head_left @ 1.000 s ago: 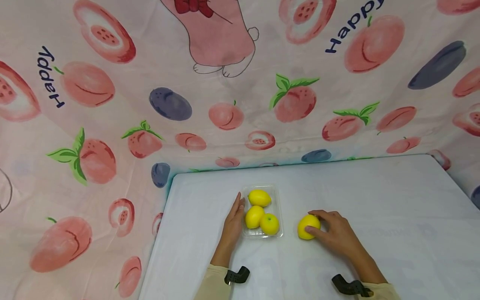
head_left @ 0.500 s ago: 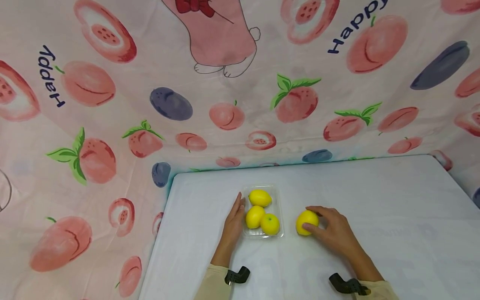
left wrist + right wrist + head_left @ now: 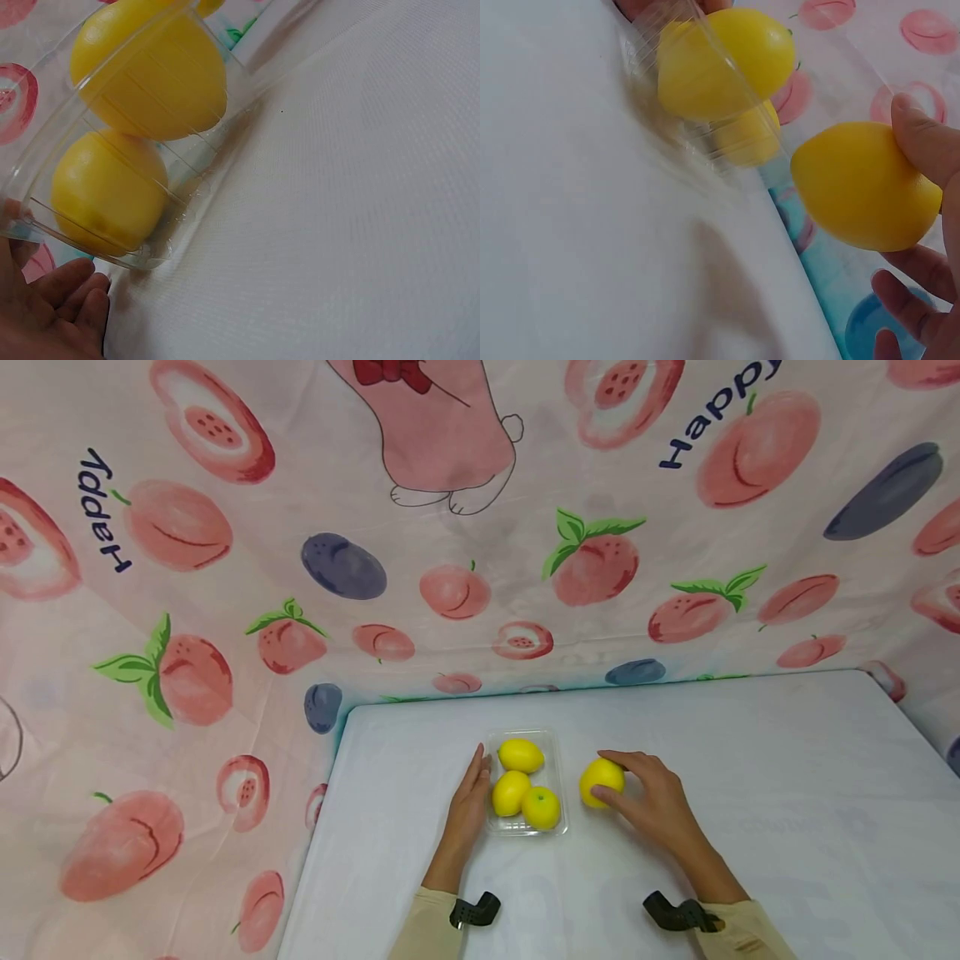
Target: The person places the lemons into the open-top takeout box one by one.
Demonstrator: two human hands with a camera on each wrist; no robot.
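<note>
A clear plastic tray (image 3: pixel 553 756) stands on the white table with three yellow lemons in it: one lemon (image 3: pixel 521 756) at the back, one lemon (image 3: pixel 511 793) at middle left and another lemon (image 3: pixel 541 808) at front right. Along the tray's left side lies my left hand (image 3: pixel 468 810), fingers straight against the wall. My right hand (image 3: pixel 656 797) pinches a fourth yellow lemon (image 3: pixel 597 782) between thumb and fingers, just right of the tray. In the right wrist view this held lemon (image 3: pixel 862 187) hangs above the table, over a shadow on the cloth.
The table has a white cover (image 3: pixel 787 793). Behind it and to the left hangs a pink fruit-print cloth (image 3: pixel 450 527). Each wrist wears a black camera mount, such as the left mount (image 3: pixel 476 910).
My right hand has moved left and away from me with the lemon, closer to the tray. The left hand and the tray have stayed in place.
</note>
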